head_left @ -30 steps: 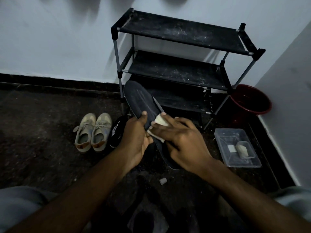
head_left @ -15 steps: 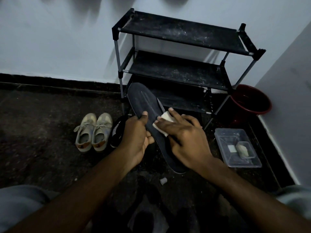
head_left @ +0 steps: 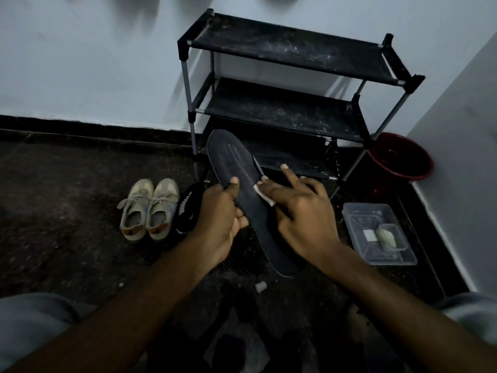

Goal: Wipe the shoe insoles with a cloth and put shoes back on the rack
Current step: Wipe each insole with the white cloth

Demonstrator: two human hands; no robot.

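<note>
Since a second ago the right hand [head_left: 301, 214] has slid the white cloth [head_left: 265, 196] slightly toeward along the dark insole [head_left: 236, 162], and its forefinger is now lifted. Its fingers lie straight, pressing the cloth; the thumb is hidden. The left hand [head_left: 217, 219] grips the insole's left edge, thumb on top. The insole's toe overlaps the shoe rack [head_left: 290, 47]. A black shoe [head_left: 185, 211] sits just left, and a clear plastic tray [head_left: 360, 219] seems apart on the right.

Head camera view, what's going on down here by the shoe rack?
A person is wiping a dark insole. The left grip holds it by its edge, thumb on top, while the right grip presses a small white cloth onto it. The rack behind shows no shoes; a beige pair and a black shoe sit on the floor to the left.
</note>
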